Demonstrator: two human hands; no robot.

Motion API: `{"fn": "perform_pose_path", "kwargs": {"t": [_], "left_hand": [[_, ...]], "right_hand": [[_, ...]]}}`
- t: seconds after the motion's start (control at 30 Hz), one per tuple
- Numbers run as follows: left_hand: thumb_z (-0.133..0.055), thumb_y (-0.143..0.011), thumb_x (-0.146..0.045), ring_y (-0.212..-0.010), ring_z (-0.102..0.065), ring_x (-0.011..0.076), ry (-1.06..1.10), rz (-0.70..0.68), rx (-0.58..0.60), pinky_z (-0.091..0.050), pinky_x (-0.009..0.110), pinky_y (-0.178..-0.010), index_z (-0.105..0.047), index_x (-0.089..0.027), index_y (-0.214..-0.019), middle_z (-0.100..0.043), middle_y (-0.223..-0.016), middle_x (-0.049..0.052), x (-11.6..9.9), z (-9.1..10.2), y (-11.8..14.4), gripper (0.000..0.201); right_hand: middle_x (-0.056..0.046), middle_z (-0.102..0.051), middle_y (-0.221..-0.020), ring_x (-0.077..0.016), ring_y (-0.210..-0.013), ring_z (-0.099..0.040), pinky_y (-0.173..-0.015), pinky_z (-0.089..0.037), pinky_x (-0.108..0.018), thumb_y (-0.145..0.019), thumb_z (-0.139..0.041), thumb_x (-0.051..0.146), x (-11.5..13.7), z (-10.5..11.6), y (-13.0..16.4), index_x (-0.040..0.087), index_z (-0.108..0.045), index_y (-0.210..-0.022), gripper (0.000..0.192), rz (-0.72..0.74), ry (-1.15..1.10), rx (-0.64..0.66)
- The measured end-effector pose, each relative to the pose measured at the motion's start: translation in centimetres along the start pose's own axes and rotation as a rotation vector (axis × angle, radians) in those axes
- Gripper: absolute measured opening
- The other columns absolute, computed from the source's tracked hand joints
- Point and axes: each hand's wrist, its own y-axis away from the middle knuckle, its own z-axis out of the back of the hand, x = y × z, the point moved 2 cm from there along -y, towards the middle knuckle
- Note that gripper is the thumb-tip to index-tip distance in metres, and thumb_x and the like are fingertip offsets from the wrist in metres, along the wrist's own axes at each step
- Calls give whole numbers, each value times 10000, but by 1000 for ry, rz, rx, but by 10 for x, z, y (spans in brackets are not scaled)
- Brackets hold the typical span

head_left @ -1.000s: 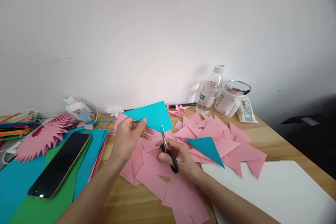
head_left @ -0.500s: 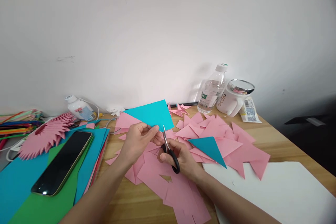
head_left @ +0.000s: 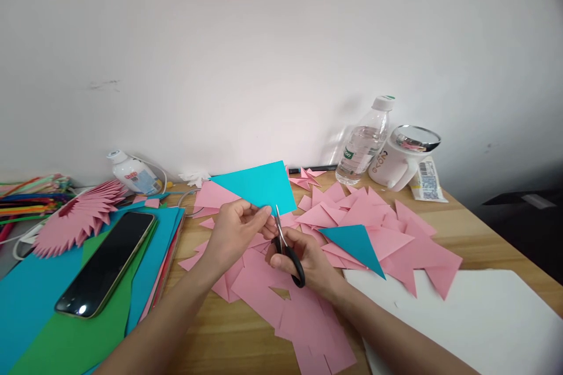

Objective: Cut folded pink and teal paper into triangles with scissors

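My left hand pinches the lower edge of a blue sheet of paper, which is held up near the wall and has a slanted left side. Black-handled scissors are gripped in my right hand, their blades pointing up at the paper's bottom edge, close to my left fingertips. A cut blue paper triangle lies to the right on a heap of pink paper triangles. Larger pink paper pieces lie below my hands.
A phone rests on blue and green sheets at left, near a folded pink paper fan and a white bottle. At back right stand a water bottle and a white mug. White board lies at front right.
The view has shifted slightly. Both hands, the blue paper and the scissors keep nearly the same positions relative to each other.
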Motion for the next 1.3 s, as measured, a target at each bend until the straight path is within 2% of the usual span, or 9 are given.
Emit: {"fn": "perform_pose_path", "kwargs": {"t": [0.23, 0.6, 1.3], "left_hand": [[-580, -736, -305, -543, -627, 144, 3, -6, 10, -513, 253, -557, -566, -145, -581, -671, -596, 42, 0, 0, 0, 224], [-582, -732, -336, -543, -630, 157, 23, -22, 20, -519, 266, -545, -573, -145, -590, -685, -634, 62, 2, -1, 0, 238], [-560, -748, -332, -531, -630, 162, 34, -19, 39, -516, 271, -543, -572, -141, -586, -673, -603, 61, 3, -1, 0, 251]], "right_hand": [[25, -436, -615, -109, -566, -379, -526, -288, -242, -607, -713, 458, 2, 0, 0, 163, -515, -712, 370, -15, 13, -6], [3, -522, -659, -117, -587, -436, -540, -356, -246, -606, -715, 454, 3, 0, 1, 168, -523, -727, 365, -16, 28, 15], [42, -388, -566, -89, -521, -333, -472, -267, -224, -637, -705, 401, 0, 0, 2, 174, -451, -618, 341, 2, 79, -55]]}}
